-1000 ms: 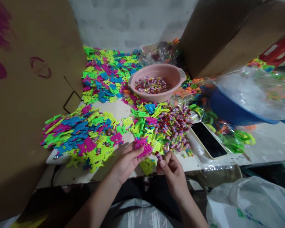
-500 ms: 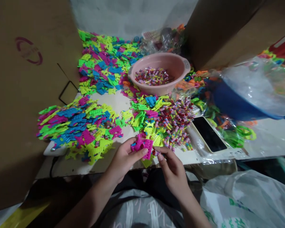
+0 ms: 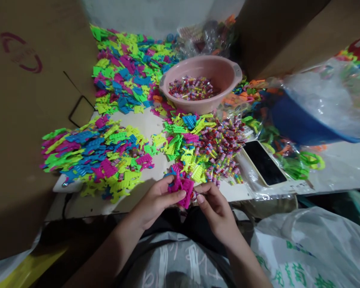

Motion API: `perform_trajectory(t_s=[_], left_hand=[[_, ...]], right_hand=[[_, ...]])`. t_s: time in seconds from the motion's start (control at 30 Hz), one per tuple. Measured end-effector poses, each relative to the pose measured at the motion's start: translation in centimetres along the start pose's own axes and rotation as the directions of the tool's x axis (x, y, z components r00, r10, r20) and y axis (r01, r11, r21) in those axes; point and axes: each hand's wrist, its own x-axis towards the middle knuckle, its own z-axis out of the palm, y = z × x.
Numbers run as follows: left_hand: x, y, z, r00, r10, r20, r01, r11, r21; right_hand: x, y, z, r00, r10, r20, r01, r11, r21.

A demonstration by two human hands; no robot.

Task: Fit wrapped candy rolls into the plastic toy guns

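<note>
Near the table's front edge, my left hand [image 3: 159, 200] is closed on a magenta plastic toy piece [image 3: 184, 191], thumb on its face. My right hand [image 3: 214, 206] pinches a small candy-coloured wrapped piece [image 3: 194, 195] against the right edge of the magenta piece; the fingertips hide much of it. Right behind my hands lie a heap of similar small wrapped pieces [image 3: 220, 150] and some yellow and green plastic pieces [image 3: 192, 160]. To the left spreads a pile of flat plastic pieces [image 3: 99, 150] in blue, magenta, green and yellow.
A pink basin [image 3: 205, 106] partly filled with small wrapped pieces stands at the back. A phone [image 3: 264, 162] lies to the right, before a blue basin [image 3: 306, 124] with clear plastic bags. Cardboard boxes [image 3: 39, 120] flank the table; a white bag [image 3: 312, 244] sits below right.
The magenta piece has tilted and turned in my left hand. My right fingers have brought the small wrapped piece in closer against its edge. The camera view has shifted slightly.
</note>
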Motion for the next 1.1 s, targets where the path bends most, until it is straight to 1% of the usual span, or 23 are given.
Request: perform_trajectory(t_s=[0.07, 0.17, 0.23, 0.33, 0.43, 0.57, 0.63, 0.73, 0.77, 0.83, 0.87, 0.9, 0.93, 0.97, 1.0, 1.03, 1.07, 1.1], left_hand=[[-0.1, 0.0, -0.1, 1.0, 0.02, 0.004, -0.02, 0.999, 0.044], [-0.1, 0.0, -0.3, 0.997, 0.079, 0.01, -0.079, 0.986, 0.147], [-0.2, 0.0, -0.5, 0.994, 0.111, 0.003, -0.109, 0.969, 0.22], [-0.5, -0.2, -0.5, 0.992, 0.13, -0.003, -0.123, 0.946, 0.299], [-1.0, -0.2, -0.2, 0.988, 0.152, -0.026, -0.134, 0.927, 0.35], [-1.6, -0.2, 0.5, 0.963, 0.234, -0.134, -0.162, 0.9, 0.404], [-1.6, -0.7, 0.6, 0.955, 0.251, -0.159, -0.171, 0.902, 0.396], [-1.3, -1.8, 0.3, 0.951, 0.268, -0.157, -0.187, 0.898, 0.399], [-1.1, -2.1, 0.1, 0.948, 0.279, -0.156, -0.194, 0.89, 0.412], [-0.9, -2.0, -0.4, 0.938, 0.303, -0.167, -0.198, 0.866, 0.459], [-0.9, -1.7, -0.8, 0.924, 0.332, -0.19, -0.199, 0.841, 0.504], [-1.0, -1.0, -1.3, 0.897, 0.384, -0.22, -0.204, 0.799, 0.565], [-1.1, -0.2, -1.8, 0.853, 0.46, -0.245, -0.212, 0.736, 0.643], [-1.3, 0.9, -2.6, 0.796, 0.55, -0.253, -0.218, 0.65, 0.728], [-1.5, 1.9, -3.4, 0.731, 0.641, -0.235, -0.215, 0.543, 0.812], [-1.8, 3.0, -4.3, 0.676, 0.713, -0.189, -0.2, 0.424, 0.883], [-2.2, 4.0, -5.3, 0.641, 0.757, -0.128, -0.171, 0.303, 0.938], [-2.5, 4.8, -6.3, 0.618, 0.784, -0.062, -0.134, 0.183, 0.974]], right_hand=[[-0.1, -0.1, 0.0, 1.0, -0.009, 0.023, 0.009, 1.0, -0.01], [-0.3, 0.0, -0.2, 0.998, -0.043, 0.052, 0.047, 0.997, -0.06], [-0.4, 0.2, -0.3, 0.996, -0.068, 0.06, 0.074, 0.991, -0.11], [-0.8, 0.5, -0.5, 0.99, -0.114, 0.077, 0.128, 0.97, -0.209], [-1.0, 0.3, -0.5, 0.978, -0.183, 0.102, 0.207, 0.918, -0.338], [-1.0, 0.0, 0.0, 0.957, -0.258, 0.132, 0.288, 0.788, -0.545], [-1.0, 0.1, 0.5, 0.955, -0.27, 0.118, 0.287, 0.756, -0.588], [-0.9, 0.6, 1.1, 0.963, -0.264, 0.052, 0.238, 0.749, -0.618], [-0.9, 0.8, 1.1, 0.967, -0.253, 0.037, 0.221, 0.755, -0.617], [-0.6, 1.2, 0.8, 0.976, -0.21, 0.054, 0.202, 0.787, -0.583], [-0.3, 1.4, 0.4, 0.978, -0.196, 0.066, 0.199, 0.801, -0.565], [0.0, 1.6, -0.2, 0.977, -0.201, 0.064, 0.202, 0.801, -0.564], [0.4, 1.9, -0.8, 0.973, -0.224, 0.046, 0.208, 0.779, -0.591], [0.8, 2.1, -1.6, 0.965, -0.263, 0.023, 0.215, 0.733, -0.646], [1.3, 2.3, -2.3, 0.952, -0.306, 0.005, 0.218, 0.666, -0.713], [1.8, 2.6, -3.0, 0.941, -0.339, 0.007, 0.218, 0.588, -0.779], [2.2, 2.8, -3.5, 0.936, -0.35, 0.031, 0.216, 0.503, -0.837], [2.6, 2.9, -3.8, 0.936, -0.345, 0.066, 0.216, 0.417, -0.883]])
